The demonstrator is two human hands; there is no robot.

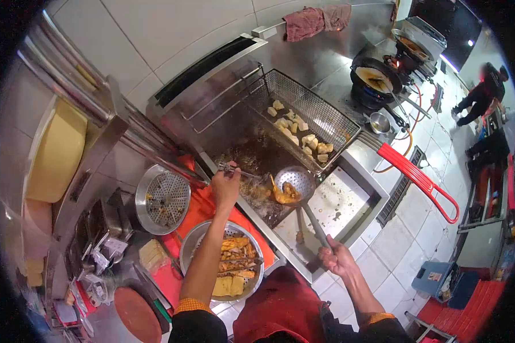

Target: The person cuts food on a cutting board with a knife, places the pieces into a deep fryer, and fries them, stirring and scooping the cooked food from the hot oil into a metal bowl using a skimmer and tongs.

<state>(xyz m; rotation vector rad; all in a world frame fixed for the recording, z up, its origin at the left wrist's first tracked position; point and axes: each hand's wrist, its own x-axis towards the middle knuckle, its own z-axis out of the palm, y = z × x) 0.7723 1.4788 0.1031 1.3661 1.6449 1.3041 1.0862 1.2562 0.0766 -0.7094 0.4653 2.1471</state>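
Note:
My right hand (337, 258) is wrapped round the handle of a perforated skimmer (304, 178), whose bowl holds fried brown pieces (288, 194) over the dark oil (252, 154) of the fryer. My left hand (226, 178) grips a thin metal tool (245, 172) that reaches toward the skimmer. Bubbles rise in the oil beside it. Behind, a wire fry basket (326, 117) with a red handle holds pale chunks (294, 126). Below my left forearm, a metal colander bowl (189, 257) contains fried pieces and yellow slabs.
Another perforated pan (163, 200) stands at the left, near an orange cloth (197, 211). A metal drain tray (340, 197) adjoins the fryer. Woks (376, 80) sit on burners at the back right. Farther right is another person (486, 94) in dark clothes.

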